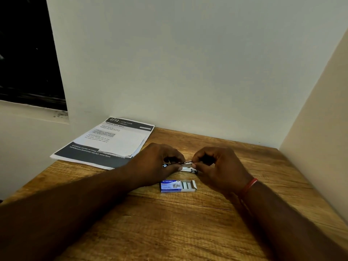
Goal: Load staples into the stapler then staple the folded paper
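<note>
On a wooden table (169, 227), an open blue staple box (178, 186) lies nearest, with staples showing. Just beyond it, the left hand (158, 162) and right hand (220, 166), fingers curled, pinch a small metal stapler (188, 169) between them (largely hidden by fingertips). Farther left, printed paper (113, 142) lies against the wall (188, 72).

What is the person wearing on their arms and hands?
Both forearms are bare: no sleeves or gloves show. The right hand has a red thread band round its wrist. The left hand has nothing on its wrist.
</note>
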### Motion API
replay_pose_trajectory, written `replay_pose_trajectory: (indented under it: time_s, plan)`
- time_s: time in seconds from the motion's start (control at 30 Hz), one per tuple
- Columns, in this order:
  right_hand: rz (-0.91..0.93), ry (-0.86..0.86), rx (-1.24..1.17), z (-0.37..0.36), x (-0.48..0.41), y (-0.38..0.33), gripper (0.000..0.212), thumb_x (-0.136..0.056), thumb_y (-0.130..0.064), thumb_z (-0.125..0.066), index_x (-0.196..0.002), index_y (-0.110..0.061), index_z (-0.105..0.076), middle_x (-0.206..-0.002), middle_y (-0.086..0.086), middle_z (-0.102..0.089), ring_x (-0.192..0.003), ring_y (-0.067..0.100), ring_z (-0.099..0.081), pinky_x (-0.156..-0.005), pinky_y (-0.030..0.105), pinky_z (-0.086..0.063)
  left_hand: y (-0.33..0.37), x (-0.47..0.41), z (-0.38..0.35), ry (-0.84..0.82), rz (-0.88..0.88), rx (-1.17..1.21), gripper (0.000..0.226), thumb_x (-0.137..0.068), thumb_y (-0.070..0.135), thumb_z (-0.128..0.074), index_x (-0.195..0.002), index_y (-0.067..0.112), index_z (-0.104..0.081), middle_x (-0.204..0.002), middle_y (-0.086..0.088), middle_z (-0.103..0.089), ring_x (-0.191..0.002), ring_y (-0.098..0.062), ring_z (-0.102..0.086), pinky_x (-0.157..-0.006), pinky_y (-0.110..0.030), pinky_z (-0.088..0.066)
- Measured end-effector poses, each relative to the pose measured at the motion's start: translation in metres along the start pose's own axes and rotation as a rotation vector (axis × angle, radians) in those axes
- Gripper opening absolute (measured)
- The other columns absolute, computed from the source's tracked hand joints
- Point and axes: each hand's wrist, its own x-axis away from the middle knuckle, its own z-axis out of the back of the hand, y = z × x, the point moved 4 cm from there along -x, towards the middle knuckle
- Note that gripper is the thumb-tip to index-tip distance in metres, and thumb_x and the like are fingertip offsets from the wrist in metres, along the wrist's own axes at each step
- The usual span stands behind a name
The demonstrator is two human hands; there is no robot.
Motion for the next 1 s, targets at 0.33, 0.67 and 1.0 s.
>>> replay_pose_trajectory:
  time_s: [0.33,0.67,1.0]
  plan:
    - [0.041,-0.047,0.182,-0.007,-0.004,0.001,0.017,-0.099,-0.016,-0.079,-0.095,-0.032,-0.076,-0.087,-0.013,-0.078,-0.083,0.006,-0.074,-0.081,0.044,-0.067,0.002,0.0,-0.001,0.002,0.017,-0.002,0.023,-0.096,0.03,-0.089,-0.119,0.034,-0.086,-0.106,0.019,-0.082,-0.101,0.003,-0.072,-0.082,-0.016,-0.059]
    - [0.011,0.059,0.176,0.008,-0.006,0.02,0.02,-0.1,-0.012,-0.08,-0.101,-0.032,-0.085,-0.094,-0.018,-0.081,-0.091,-0.003,-0.074,-0.08,0.012,-0.059,-0.01,0.0,0.002,0.045,0.074,0.056,0.036,-0.091,0.022,-0.094,-0.125,0.028,-0.084,-0.104,0.017,-0.084,-0.098,0.001,-0.078,-0.093,-0.022,-0.064]
    - [-0.253,-0.091,0.102,0.064,0.006,0.046,0.009,-0.085,-0.028,-0.096,-0.09,-0.032,-0.09,-0.087,-0.013,-0.086,-0.084,0.0,-0.077,-0.074,0.016,-0.056,-0.012,0.0,0.012,0.127,0.068,-0.049,0.054,-0.089,0.041,-0.094,-0.139,0.037,-0.074,-0.111,0.023,-0.078,-0.101,0.001,-0.073,-0.096,-0.031,-0.063]
